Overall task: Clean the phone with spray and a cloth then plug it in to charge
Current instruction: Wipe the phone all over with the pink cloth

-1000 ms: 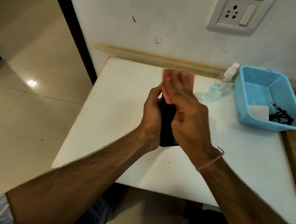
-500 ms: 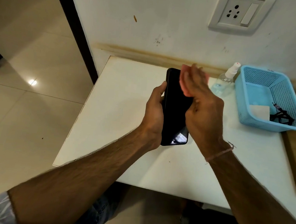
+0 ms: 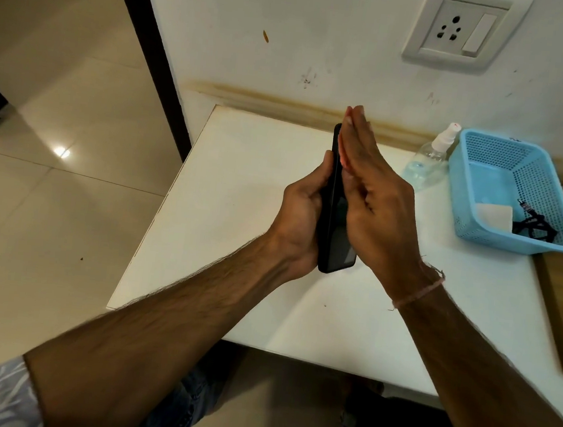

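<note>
Left hand [image 3: 302,215] grips the black phone [image 3: 336,218] from behind, fingers wrapped round its back and edges, holding it edge-on above the white tabletop [image 3: 242,182], likely so the screen faces the other palm. Right hand [image 3: 371,194] lies flat against the screen side, fingers together and straight; a thin pink strip at the palm edge looks like the cloth [image 3: 343,159] sandwiched between hand and glass, mostly hidden. Judged step: wiping the screen, phone braced so pressure doesn't push it away. Spray bottle [image 3: 431,157] stands at the back of the tabletop, just beside the blue basket [image 3: 477,232]. Inside the basket a white block [image 3: 494,216], probably the charger, and a black cable [image 3: 533,228] beside it. Wall socket [image 3: 463,29] is above and behind the basket, with nothing plugged in. Room: bare surface left of and under the hands, fine for setting the phone down; left tabletop edge drops to tiled floor [image 3: 55,157], front edge near the person's lap. Right side is crowded by the basket, and the bottle stands close to the reach path to the socket, so there's tip-over risk. Charging not yet started.
</note>
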`<state>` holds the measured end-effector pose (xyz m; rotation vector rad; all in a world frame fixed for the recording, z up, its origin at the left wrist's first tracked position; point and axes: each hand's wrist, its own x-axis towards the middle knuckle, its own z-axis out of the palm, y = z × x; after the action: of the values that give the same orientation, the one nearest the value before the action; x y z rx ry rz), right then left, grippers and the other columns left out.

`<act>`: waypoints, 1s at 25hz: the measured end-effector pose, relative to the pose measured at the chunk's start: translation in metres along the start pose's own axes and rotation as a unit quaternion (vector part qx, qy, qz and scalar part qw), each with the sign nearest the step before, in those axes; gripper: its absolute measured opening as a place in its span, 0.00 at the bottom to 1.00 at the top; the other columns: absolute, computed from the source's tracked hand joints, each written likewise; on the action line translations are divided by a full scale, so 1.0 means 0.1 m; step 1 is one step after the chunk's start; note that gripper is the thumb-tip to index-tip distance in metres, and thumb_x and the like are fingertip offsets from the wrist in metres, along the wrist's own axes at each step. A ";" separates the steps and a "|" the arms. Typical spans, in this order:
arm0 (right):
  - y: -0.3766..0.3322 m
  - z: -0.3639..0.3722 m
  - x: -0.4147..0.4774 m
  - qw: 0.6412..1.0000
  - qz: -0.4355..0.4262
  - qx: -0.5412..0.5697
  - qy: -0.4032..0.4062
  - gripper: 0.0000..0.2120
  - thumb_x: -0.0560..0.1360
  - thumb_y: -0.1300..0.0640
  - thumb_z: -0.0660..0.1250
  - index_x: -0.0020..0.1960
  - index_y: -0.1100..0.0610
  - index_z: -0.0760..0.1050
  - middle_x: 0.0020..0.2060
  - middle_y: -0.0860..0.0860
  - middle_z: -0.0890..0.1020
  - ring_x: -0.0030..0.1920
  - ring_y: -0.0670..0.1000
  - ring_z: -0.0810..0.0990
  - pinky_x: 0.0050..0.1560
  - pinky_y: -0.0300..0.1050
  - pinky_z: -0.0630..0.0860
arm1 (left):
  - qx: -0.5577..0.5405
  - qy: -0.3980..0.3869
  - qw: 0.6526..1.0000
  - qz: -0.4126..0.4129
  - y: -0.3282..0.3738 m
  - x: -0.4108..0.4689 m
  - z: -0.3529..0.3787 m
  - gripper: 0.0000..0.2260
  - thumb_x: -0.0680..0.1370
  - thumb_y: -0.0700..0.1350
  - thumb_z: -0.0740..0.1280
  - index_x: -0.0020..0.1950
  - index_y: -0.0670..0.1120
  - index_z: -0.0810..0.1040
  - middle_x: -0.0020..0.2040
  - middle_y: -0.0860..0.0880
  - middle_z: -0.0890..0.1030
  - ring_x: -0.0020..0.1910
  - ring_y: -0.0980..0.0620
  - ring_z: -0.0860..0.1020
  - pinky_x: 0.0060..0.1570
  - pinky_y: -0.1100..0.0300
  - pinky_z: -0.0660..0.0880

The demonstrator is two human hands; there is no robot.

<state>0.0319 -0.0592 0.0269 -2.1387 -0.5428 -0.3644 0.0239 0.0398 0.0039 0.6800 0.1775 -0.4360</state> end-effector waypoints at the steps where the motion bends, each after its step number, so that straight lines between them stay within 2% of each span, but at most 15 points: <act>1: -0.02 0.00 0.01 1.000 -0.005 0.003 -0.002 0.22 0.82 0.66 0.56 0.75 0.60 0.61 0.76 0.53 0.61 0.77 0.51 0.58 0.75 0.49 0.60 | -0.009 0.000 1.000 -0.001 0.01 -0.01 0.00 0.25 0.82 0.61 0.58 0.73 0.48 0.74 0.72 0.47 0.75 0.71 0.46 0.73 0.75 0.49 0.63; 5: -0.08 0.08 -0.03 0.999 0.020 0.021 -0.024 0.22 0.82 0.67 0.56 0.75 0.58 0.62 0.76 0.50 0.61 0.77 0.48 0.56 0.76 0.46 0.57 | -0.023 0.011 1.000 -0.016 0.01 -0.05 0.00 0.20 0.82 0.60 0.59 0.64 0.51 0.81 0.62 0.51 0.82 0.60 0.51 0.81 0.61 0.57 0.76; 7: -0.11 0.13 -0.11 0.998 0.039 0.033 -0.044 0.23 0.81 0.68 0.55 0.75 0.58 0.62 0.76 0.49 0.61 0.77 0.47 0.56 0.77 0.47 0.57 | -0.050 0.023 0.998 -0.023 0.03 -0.09 -0.02 0.20 0.82 0.58 0.60 0.68 0.50 0.79 0.63 0.53 0.81 0.63 0.54 0.79 0.63 0.59 0.74; 9: -0.15 0.15 -0.23 0.996 0.047 0.045 -0.063 0.23 0.81 0.69 0.55 0.75 0.58 0.63 0.76 0.49 0.62 0.77 0.45 0.57 0.77 0.46 0.57 | -0.089 0.034 0.995 -0.029 0.09 -0.10 -0.04 0.22 0.80 0.58 0.64 0.70 0.49 0.77 0.64 0.54 0.79 0.68 0.54 0.75 0.69 0.60 0.70; 10: -0.17 0.16 -0.28 0.995 0.050 0.049 -0.075 0.23 0.81 0.69 0.56 0.75 0.59 0.63 0.76 0.49 0.63 0.77 0.45 0.57 0.76 0.45 0.57 | -0.107 0.038 0.993 -0.034 0.12 -0.09 -0.07 0.22 0.79 0.58 0.65 0.68 0.48 0.77 0.64 0.52 0.77 0.68 0.53 0.75 0.71 0.58 0.67; 12: -0.21 0.15 -0.40 0.993 0.048 0.042 -0.103 0.22 0.81 0.68 0.56 0.74 0.59 0.64 0.75 0.49 0.63 0.77 0.45 0.56 0.77 0.46 0.57 | -0.138 0.042 0.988 -0.051 0.18 -0.07 -0.12 0.20 0.77 0.60 0.65 0.61 0.47 0.76 0.60 0.49 0.76 0.60 0.49 0.76 0.73 0.54 0.64; 14: -0.25 0.12 -0.53 0.990 0.044 0.025 -0.130 0.22 0.81 0.66 0.57 0.74 0.60 0.64 0.75 0.50 0.64 0.77 0.46 0.57 0.77 0.49 0.58 | -0.134 0.026 0.988 -0.078 0.22 -0.09 -0.13 0.26 0.78 0.64 0.61 0.62 0.43 0.75 0.53 0.44 0.78 0.52 0.44 0.75 0.70 0.48 0.66; 16: -0.29 0.05 -0.66 0.988 0.043 0.004 -0.151 0.21 0.81 0.64 0.59 0.74 0.60 0.64 0.74 0.50 0.64 0.76 0.48 0.58 0.76 0.51 0.59 | -0.120 0.003 0.989 -0.085 0.21 -0.11 -0.14 0.33 0.79 0.65 0.58 0.69 0.39 0.73 0.53 0.42 0.77 0.53 0.41 0.73 0.62 0.44 0.71; 18: -0.33 -0.03 -0.78 0.985 0.044 -0.012 -0.166 0.21 0.80 0.60 0.59 0.72 0.61 0.66 0.73 0.50 0.66 0.76 0.49 0.61 0.76 0.47 0.58 | -0.115 0.002 0.990 -0.075 0.20 -0.12 -0.14 0.36 0.80 0.66 0.56 0.74 0.38 0.69 0.55 0.40 0.77 0.55 0.39 0.72 0.62 0.41 0.71; 21: -0.36 -0.15 -0.94 0.984 0.031 -0.025 -0.175 0.22 0.78 0.60 0.60 0.72 0.58 0.65 0.72 0.48 0.66 0.75 0.50 0.63 0.74 0.48 0.60 | -0.139 0.005 0.988 -0.062 0.19 -0.11 -0.12 0.35 0.81 0.66 0.53 0.74 0.38 0.70 0.54 0.39 0.78 0.52 0.39 0.75 0.68 0.38 0.67; 25: -0.39 -0.25 -1.03 0.985 -0.005 -0.061 -0.164 0.20 0.79 0.62 0.60 0.71 0.56 0.65 0.72 0.47 0.66 0.75 0.47 0.62 0.73 0.50 0.62 | -0.171 0.010 0.983 -0.063 0.15 -0.12 -0.08 0.35 0.81 0.66 0.50 0.73 0.39 0.71 0.59 0.37 0.76 0.57 0.38 0.74 0.64 0.38 0.70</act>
<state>-0.0783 -0.0844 0.0222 -2.3320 -0.7334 -0.0487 0.0200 0.0598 0.0099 0.3359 0.3084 -0.5050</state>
